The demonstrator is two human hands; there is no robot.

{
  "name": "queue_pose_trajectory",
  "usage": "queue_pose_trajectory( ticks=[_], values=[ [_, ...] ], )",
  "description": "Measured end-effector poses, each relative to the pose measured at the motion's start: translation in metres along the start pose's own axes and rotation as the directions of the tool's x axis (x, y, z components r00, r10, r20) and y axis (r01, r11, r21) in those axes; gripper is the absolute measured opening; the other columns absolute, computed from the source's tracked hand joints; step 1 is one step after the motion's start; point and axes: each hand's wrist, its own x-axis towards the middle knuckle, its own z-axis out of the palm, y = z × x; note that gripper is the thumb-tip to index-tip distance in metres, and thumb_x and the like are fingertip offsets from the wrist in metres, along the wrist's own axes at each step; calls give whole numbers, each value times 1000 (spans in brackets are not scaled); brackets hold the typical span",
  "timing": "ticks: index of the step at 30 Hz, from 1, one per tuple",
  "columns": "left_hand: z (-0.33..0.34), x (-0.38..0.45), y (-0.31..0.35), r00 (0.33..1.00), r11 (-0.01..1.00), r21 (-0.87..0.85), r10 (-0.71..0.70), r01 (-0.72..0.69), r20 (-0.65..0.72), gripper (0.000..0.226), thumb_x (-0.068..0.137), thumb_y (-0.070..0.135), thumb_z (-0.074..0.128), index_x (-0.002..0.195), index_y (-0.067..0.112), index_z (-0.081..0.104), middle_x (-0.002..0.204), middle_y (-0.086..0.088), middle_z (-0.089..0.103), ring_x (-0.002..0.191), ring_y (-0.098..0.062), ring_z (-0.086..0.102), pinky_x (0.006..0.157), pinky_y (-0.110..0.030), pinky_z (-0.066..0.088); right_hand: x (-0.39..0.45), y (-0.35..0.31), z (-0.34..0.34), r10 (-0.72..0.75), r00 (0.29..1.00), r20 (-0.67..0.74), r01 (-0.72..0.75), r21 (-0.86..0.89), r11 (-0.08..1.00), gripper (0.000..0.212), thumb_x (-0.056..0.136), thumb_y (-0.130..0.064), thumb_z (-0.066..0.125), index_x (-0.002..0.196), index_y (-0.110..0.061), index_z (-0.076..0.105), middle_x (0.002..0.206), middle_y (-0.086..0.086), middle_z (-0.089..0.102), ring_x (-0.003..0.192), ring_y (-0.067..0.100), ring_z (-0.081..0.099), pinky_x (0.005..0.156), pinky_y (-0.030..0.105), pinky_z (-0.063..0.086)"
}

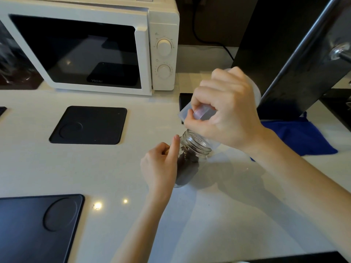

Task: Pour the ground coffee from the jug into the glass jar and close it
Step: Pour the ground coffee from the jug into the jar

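On the white counter [218,215] are 1 glass jar [193,149], 1 clear jug [191,115] and 2 black mats [89,125]. The left hand [161,166] wraps the tilted jar, which holds dark ground coffee [187,169]. The right hand [226,111] grips the jug's handle, tipped over the jar's open mouth.

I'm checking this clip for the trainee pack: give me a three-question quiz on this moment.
1. True or false: the glass jar already holds dark ground coffee.
2. Which hand tips the jug over the jar's mouth? A) left B) right C) neither
3. Fill in: the left hand steadies the jar on the white ____.

Key:
1. True; coffee shows through the glass.
2. B; the right hand grips the translucent jug.
3. Counter. No lid is visible on the jar yet.
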Motion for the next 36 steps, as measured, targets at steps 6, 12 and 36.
queue_pose_trajectory(
  ticks=[6,12,36],
  values=[
    [0,0,1,1000,1000,-22,-10,10,0,58,84,43,57,46,13,25,47,-11,29,49,-19,24,47,-30,20,0,0,0,5,1000,-5,-5,30,1000,21,67,-18,65,52,-8,54,50,5,53,56,24,45,55,42,39],
    [-2,-1,-2,1000,998,-50,-23,23,-5,56,77,48,50,46,8,29,47,-22,35,50,-19,27,49,-33,24,-1,16,-6,361,932,29,-356,256,899,19,68,-21,63,58,-7,55,54,-7,45,58,14,43,56,32,37],
    [-21,4,-51,994,948,-318,-65,35,-85,26,70,11,36,50,20,21,40,8,18,44,-5,13,42,-21,8,-135,-6,33,879,-242,412,-399,783,-477,36,85,-8,48,51,-19,45,44,-11,45,41,6,43,42,15,38]
  ],
)
